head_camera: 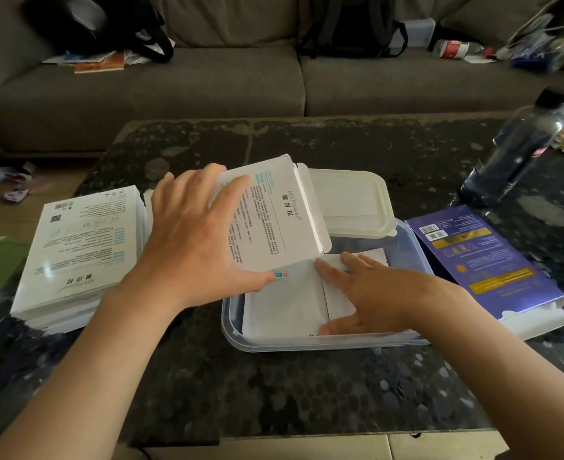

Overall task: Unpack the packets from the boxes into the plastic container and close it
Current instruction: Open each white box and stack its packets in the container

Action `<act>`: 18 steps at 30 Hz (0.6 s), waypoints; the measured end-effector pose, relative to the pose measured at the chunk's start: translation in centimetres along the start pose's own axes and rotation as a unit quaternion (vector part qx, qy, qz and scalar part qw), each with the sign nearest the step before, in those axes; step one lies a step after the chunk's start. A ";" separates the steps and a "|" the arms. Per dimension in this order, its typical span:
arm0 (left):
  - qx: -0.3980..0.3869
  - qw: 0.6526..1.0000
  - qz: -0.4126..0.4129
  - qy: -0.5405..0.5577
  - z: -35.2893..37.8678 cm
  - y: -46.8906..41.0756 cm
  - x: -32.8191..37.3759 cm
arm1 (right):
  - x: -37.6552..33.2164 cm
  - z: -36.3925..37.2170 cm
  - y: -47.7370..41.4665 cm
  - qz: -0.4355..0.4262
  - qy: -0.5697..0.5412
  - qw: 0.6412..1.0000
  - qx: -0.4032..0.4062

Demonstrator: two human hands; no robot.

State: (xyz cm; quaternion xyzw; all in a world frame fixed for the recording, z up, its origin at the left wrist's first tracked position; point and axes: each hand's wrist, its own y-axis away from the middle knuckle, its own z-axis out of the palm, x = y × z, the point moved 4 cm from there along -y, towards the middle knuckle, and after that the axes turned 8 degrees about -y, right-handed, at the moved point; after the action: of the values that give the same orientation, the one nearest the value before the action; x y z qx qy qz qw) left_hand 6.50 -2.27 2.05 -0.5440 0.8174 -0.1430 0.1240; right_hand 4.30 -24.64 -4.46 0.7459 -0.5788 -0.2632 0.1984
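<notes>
Left hand (191,240) has the white MxFlower box (270,217), thumb under the near edge and fingers (234,184) spread and curled over its printed face, a firm wide hold. The box hangs tilted over the left part of the clear plastic container (307,343), its opened flap end turned towards the container's right side and just above the white packets (284,303) lying inside. Right hand (367,290) is down in the container, fingers (330,270) straight and flat, pressing on those packets and gripping nothing. So the mouth of the box points straight at the right hand, close to its fingertips. Whether anything is left in the box, I cannot tell. If so, the right hand is the nearer one to draw it out along the box's long axis, left to right. The white lid (350,200) waits at the container's far edge, off. A stack of white boxes (81,247) sits left of the container on the dark surface (274,393). An opened purple box (473,257) lies just to the container's right. Plenty to unpack yet, by the look of it.
</notes>
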 end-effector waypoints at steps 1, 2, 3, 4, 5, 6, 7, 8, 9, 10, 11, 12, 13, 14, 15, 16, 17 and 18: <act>-0.002 1.000 0.003 0.002 0.0 0.0 0.0 | 0.0 -0.1 0.1 -0.005 -0.008 1.000 -0.001; -0.005 1.000 0.006 0.006 0.0 0.1 0.0 | 0.0 -0.6 0.4 -0.012 -0.025 1.000 0.000; -0.007 1.000 0.011 0.011 0.0 0.1 0.0 | 0.2 -1.4 0.9 -0.020 -0.049 0.999 0.010; -0.010 1.000 0.016 0.015 0.0 0.1 0.0 | 0.4 -2.7 1.6 -0.031 -0.080 0.996 0.037; -0.012 0.999 0.022 0.020 0.0 0.1 0.0 | 0.6 -4.4 2.6 -0.044 -0.111 0.989 0.084; -0.013 0.999 0.027 0.025 0.0 0.1 0.0 | 0.8 -6.2 3.7 -0.059 -0.155 0.975 0.151; -0.012 0.999 0.032 0.031 0.0 0.1 0.1 | 1.1 -7.7 4.6 -0.068 -0.220 0.947 0.224; -0.010 0.998 0.039 0.039 0.0 0.1 0.3 | 1.5 -8.7 5.3 -0.080 -0.293 0.910 0.284; -0.005 0.998 0.048 0.049 -0.1 0.1 0.6 | 1.6 -9.1 5.6 -0.092 -0.353 0.874 0.320; 0.001 0.997 0.058 0.059 -0.1 0.1 1.0 | 1.4 -9.0 5.5 -0.100 -0.395 0.853 0.327; 0.007 0.995 0.069 0.068 -0.2 0.2 1.5 | 0.9 -8.7 5.1 -0.103 -0.419 0.845 0.317; 0.014 0.994 0.081 0.073 -0.3 0.2 2.0 | 0.5 -8.1 4.4 -0.098 -0.432 0.845 0.298; 0.023 0.993 0.092 0.074 -0.4 0.2 2.5 | 0.2 -7.4 3.7 -0.095 -0.441 0.848 0.277; 0.032 0.992 0.100 0.072 -0.4 0.3 3.0 | 0.1 -7.0 3.1 -0.092 -0.449 0.848 0.265; 0.040 0.991 0.105 0.070 -0.5 0.4 3.3 | 0.1 -6.7 2.6 -0.090 -0.455 0.846 0.265; 0.046 0.990 0.110 0.069 -0.6 0.4 3.6 | 0.0 -6.6 2.3 -0.092 -0.449 0.845 0.275; 0.052 0.990 0.116 0.066 -0.8 0.5 3.9 | 0.1 -6.5 1.9 -0.101 -0.426 0.850 0.294; 0.058 0.989 0.122 0.060 -0.9 0.5 4.2 | 0.0 -6.3 1.7 -0.118 -0.393 0.856 0.313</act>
State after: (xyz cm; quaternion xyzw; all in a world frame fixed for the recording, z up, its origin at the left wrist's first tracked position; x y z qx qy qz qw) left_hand 4.14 -5.87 2.45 -0.4222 0.8741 -0.2064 0.1226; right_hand 6.90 -25.11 1.52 0.6655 -0.5684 -0.3609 -0.3222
